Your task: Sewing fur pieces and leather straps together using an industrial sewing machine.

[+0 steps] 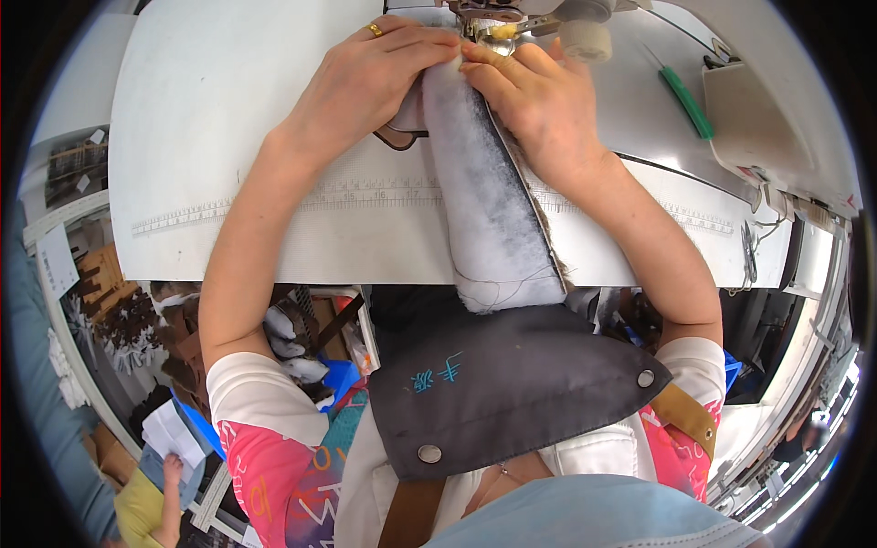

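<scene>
A long strip of white and grey fleecy material (489, 205) with a dark edge and brown fur along its right side runs from the sewing machine's needle area (489, 27) over the table's front edge. My left hand (370, 87) presses its closed fingertips on the strip's far end, a ring on one finger. From the other side my right hand (544, 105) pinches the same end, thumb and fingers close to the left fingertips. The needle itself is hidden behind the hands and machine parts. A loose thread lies across the strip's near end.
The white table (192, 137) has a printed ruler scale (365, 194). At right lie a green-handled tool (685, 100) and small metal snips (749, 254). Below the table are blue bins (340, 379) with fur pieces. At lower left another person (151, 498) holds white paper (174, 434).
</scene>
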The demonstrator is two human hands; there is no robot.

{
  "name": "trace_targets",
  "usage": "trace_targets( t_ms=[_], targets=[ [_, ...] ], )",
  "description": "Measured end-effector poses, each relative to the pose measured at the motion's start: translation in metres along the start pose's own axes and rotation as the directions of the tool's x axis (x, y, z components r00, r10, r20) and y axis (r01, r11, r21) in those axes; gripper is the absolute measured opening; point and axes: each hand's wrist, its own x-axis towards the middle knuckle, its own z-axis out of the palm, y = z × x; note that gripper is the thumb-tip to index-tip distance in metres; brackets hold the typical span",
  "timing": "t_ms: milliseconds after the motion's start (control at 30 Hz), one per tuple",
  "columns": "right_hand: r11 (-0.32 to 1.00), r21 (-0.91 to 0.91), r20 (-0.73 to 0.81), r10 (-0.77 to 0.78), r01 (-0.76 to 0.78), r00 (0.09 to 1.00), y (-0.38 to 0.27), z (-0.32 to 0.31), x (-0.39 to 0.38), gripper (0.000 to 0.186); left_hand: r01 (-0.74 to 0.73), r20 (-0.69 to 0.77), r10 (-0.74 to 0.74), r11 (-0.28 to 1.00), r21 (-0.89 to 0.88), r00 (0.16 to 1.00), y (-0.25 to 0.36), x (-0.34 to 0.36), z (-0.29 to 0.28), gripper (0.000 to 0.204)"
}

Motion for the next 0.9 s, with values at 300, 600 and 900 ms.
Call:
trace_targets(
  t_ms=[300, 600, 900],
  targets=[
    [1.000, 0.003, -0.016, 0.009, -0.009, 1.000, -0.0013, -0.0006, -0.0017, 0.006, -0.005, -0.041, 0.004, 1.000, -0.017, 0.999, -0.0011, -0.0007, 0.0045, 0.025],
    [1.000, 0.026, -0.050, 0.001, 0.000, 0.999, 0.0013, -0.0002, 0.0004, 0.006, 0.035, -0.048, -0.038, 0.997, -0.064, 0.998, -0.0037, 0.0023, 0.0057, 0.022],
    [0.998, 0.037, -0.055, -0.045, 0.047, 0.997, 0.0002, -0.0004, -0.0026, 0.006, 0.023, -0.071, -0.027, 0.998, -0.062, 0.997, -0.0043, -0.0022, 0.0095, 0.018]
  ],
)
